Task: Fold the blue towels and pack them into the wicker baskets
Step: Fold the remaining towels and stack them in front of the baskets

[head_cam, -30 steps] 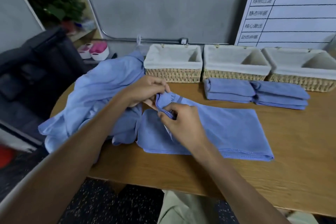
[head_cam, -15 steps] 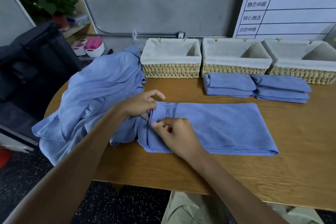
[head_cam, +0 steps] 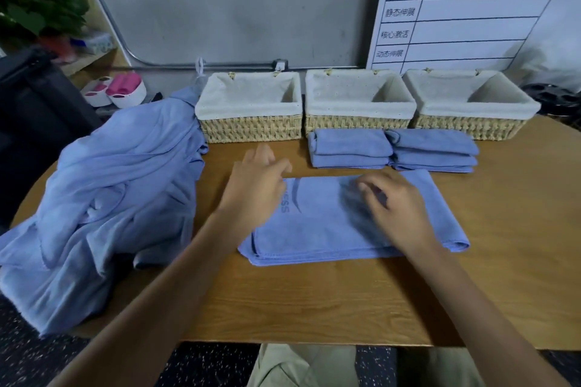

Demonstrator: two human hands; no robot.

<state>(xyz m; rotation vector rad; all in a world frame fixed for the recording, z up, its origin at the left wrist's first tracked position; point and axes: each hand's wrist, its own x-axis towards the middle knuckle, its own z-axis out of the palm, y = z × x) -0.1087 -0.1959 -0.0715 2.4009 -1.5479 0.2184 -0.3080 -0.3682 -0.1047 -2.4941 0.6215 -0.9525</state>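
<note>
Now, towel: flat on table, long axis running left-right, before the baskets.
Right hand: over its middle, fingers loosely spread, gripping nothing.
Left hand: at its left end, fingers apart, nearer that edge.

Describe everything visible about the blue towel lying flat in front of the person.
The flat blue towel is a soft, fleecy-looking cloth folded into a long layered rectangle, with stacked edges showing at its near left corner. Darker printed letters and curved stripes mark its left end. It lies lengthwise on the wooden table, just in front of the folded towel stacks. The left hand covers its left end; the blurred right hand is over its right half.
</note>
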